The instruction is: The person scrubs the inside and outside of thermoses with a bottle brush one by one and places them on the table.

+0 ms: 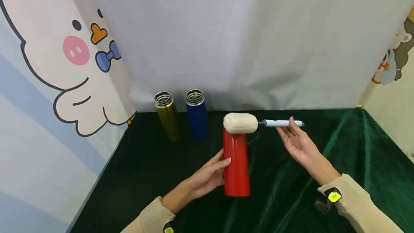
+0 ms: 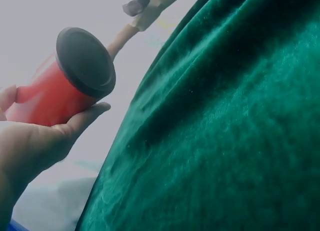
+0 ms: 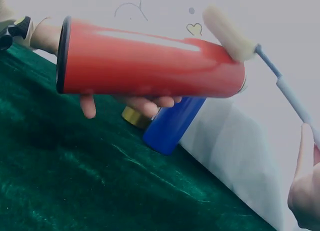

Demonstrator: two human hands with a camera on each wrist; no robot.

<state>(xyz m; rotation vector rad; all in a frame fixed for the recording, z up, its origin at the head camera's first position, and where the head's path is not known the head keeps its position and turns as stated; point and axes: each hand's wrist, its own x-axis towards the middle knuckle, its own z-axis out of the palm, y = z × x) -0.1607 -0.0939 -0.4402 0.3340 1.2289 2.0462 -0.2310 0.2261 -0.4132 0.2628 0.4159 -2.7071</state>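
Observation:
My left hand (image 1: pixel 210 175) grips a red bottle (image 1: pixel 237 168) round its middle, and the bottle is raised off the table. In the left wrist view its dark base (image 2: pixel 86 62) faces the camera. My right hand (image 1: pixel 299 145) holds a bottle brush by its white and blue handle (image 1: pixel 279 123), thumb on top and fingers beneath. The brush's cream sponge head (image 1: pixel 240 123) lies crosswise at the bottle's top end and hides the mouth in the head view. From the right wrist view, the sponge head (image 3: pixel 230 33) appears outside the bottle; whether it touches the rim I cannot tell.
Behind my left hand a gold bottle (image 1: pixel 169 119) and a blue bottle (image 1: pixel 197 118) stand upright without lids, their steel mouths showing. Dark green velvet cloth (image 1: pixel 291 197) covers the table. A pale curtain (image 1: pixel 210 39) hangs along its back edge, with a cartoon-printed sheet (image 1: pixel 42 92) at left.

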